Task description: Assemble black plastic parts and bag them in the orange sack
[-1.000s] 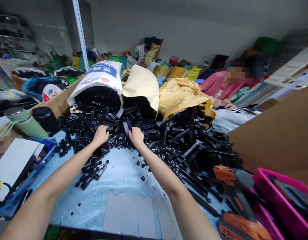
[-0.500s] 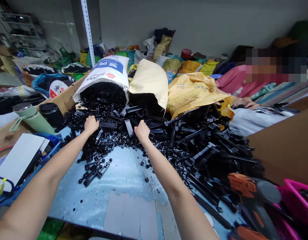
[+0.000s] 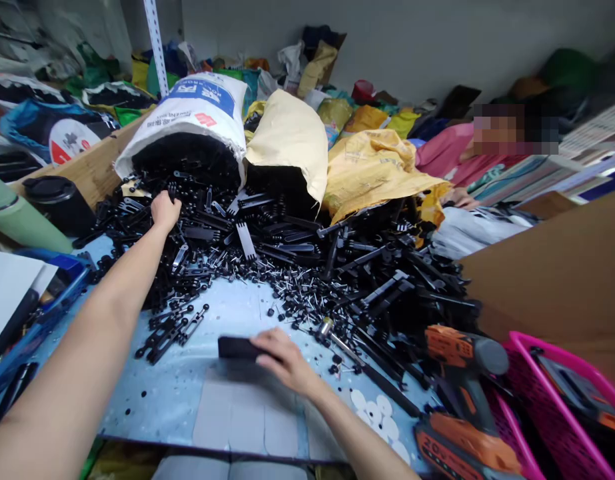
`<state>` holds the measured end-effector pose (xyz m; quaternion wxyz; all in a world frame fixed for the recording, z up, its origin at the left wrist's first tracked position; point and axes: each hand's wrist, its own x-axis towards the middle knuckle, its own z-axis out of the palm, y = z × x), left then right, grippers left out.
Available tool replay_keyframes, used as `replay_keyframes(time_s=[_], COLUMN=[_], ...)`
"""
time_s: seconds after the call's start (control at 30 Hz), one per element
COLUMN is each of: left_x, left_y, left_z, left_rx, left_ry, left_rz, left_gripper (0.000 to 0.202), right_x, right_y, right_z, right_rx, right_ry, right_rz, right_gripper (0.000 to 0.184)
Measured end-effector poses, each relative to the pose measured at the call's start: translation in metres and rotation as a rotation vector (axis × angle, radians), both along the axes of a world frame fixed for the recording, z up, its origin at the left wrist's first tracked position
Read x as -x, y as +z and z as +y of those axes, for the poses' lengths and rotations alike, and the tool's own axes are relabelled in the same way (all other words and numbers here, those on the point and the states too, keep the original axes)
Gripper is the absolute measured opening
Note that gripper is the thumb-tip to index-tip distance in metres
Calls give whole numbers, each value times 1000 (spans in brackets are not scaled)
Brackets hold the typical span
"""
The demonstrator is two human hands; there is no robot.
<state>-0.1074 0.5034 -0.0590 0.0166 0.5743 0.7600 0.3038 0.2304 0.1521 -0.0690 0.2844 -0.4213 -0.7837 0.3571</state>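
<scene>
My right hand (image 3: 286, 365) is closed on one end of a flat black plastic piece (image 3: 234, 348), held low over the grey sheet (image 3: 247, 417) at the table's front. The piece is slightly blurred, so its exact kind does not show. Farther back, my left hand (image 3: 166, 212) reaches into the pile of black parts (image 3: 202, 233), fingers closed; what they grip is hard to make out among the dark pieces. A fork-shaped grey piece (image 3: 246, 241) lies on the pile between the hands. Black jointed links (image 3: 170, 333) rest on the blue tabletop (image 3: 227, 303).
A white sack (image 3: 197, 113), a cream sack (image 3: 290, 143) and a yellow sack (image 3: 374, 170) lie open behind the pile. At right are a hammer (image 3: 340, 343), white discs (image 3: 374, 415), an orange drill (image 3: 452, 347) and a pink basket (image 3: 562, 393). A person in pink (image 3: 447, 150) sits beyond.
My right hand has come back from the pile toward the front edge with the flat black piece. My left hand has moved slightly farther into the pile. The view has shifted right.
</scene>
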Motion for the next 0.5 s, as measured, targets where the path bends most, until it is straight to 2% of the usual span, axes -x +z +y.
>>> replay_keyframes(time_s=[0.07,0.1,0.17,0.23,0.3,0.37,0.43,0.5], left_x=[-10,-17,-38,-61,-82,-96,-102,-102], left_y=[9,14,21,21,14,2,-11,-21], left_z=[-21,-37,-80,-137,-202,-265,-317,-357], left_rx=[-176,-226,-232,-149,-6,137,175,174], left_ry=[-57,-89,-169,-310,-492,-621,-664,-638], left_rz=[-48,-85,-183,-303,-447,-573,-634,-663], left_gripper=[38,37,34,30,30,32,34,35], right_x=[-11,-15,-18,-11,4,24,41,51], right_y=[-11,-16,-23,-24,-20,-15,-13,-16], right_z=[-39,-51,-59,-51,-36,-22,-15,-14], right_rx=[-107,-136,-171,-203,-232,-227,-205,-175], right_ry=[95,84,-43,-193,-255,-277,-368,-488], right_rz=[-240,-342,-502,-597,-643,-653,-655,-674], right_gripper=[33,32,32,41,46,39,40,51])
